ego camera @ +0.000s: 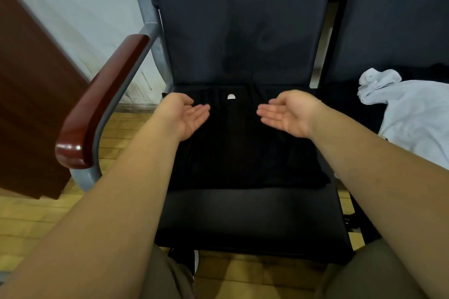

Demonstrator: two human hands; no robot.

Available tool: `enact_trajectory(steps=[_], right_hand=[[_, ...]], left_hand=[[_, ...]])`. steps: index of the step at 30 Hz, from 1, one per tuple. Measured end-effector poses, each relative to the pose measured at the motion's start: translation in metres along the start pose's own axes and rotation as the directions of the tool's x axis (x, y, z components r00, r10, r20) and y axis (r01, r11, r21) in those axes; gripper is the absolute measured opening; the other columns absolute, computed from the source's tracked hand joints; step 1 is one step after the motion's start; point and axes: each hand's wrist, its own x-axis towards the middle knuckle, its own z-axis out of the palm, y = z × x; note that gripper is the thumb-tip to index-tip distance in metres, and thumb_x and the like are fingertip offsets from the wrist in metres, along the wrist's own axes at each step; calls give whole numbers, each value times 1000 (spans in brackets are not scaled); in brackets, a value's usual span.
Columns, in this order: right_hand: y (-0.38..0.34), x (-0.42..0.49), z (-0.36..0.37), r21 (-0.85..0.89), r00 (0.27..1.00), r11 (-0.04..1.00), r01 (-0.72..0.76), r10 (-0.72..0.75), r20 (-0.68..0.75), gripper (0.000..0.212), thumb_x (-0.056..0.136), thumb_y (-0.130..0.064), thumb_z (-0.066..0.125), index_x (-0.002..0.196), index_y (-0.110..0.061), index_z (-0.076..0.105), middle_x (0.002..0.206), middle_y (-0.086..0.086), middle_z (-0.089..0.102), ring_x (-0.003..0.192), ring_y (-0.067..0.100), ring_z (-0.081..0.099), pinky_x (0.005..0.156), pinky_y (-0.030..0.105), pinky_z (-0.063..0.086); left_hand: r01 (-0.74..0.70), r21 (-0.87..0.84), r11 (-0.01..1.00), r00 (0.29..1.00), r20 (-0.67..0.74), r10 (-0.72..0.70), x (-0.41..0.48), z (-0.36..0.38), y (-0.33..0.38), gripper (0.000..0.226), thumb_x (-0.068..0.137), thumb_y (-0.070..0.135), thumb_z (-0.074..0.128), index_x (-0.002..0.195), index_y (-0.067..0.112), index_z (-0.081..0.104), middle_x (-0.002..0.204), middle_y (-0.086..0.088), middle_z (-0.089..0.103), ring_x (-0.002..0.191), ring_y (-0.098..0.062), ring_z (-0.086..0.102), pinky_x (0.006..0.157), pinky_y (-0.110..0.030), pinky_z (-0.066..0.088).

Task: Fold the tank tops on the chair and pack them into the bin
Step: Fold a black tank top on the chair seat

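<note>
Your left hand [187,114] and right hand [285,114], palms up, fingers straight and together, empty, flank the far end of the tank top [238,153] lying flat on the chair [243,213], its length running toward you.

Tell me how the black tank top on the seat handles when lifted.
Lying flat and thin on the seat, the black tank top is probably floppy and light; spread nearly seat-wide, it likely sags at the ends.
</note>
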Motion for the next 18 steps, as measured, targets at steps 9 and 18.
enact_trajectory(steps=[9, 18], right_hand=[[18, -15, -27, -966, 989, 256, -24, -136, -61, 34, 94, -34, 75, 115, -10, 67, 103, 9, 71, 84, 21, 67, 70, 33, 59], [42, -43, -31, -979, 987, -139, -149, -77, -140, 31, 100, -17, 61, 126, 0, 53, 90, 8, 58, 74, 19, 56, 56, 27, 44]], left_hand=[[41, 934, -355, 999, -27, 45, -31, -25, -24, 44, 90, 39, 83, 109, 13, 55, 104, -7, 61, 107, -32, 67, 90, -42, 59], [75, 863, -499, 996, -36, 87, -44, -35, -31, 16, 98, 15, 64, 112, 6, 62, 99, -9, 58, 80, -24, 58, 79, -37, 49]])
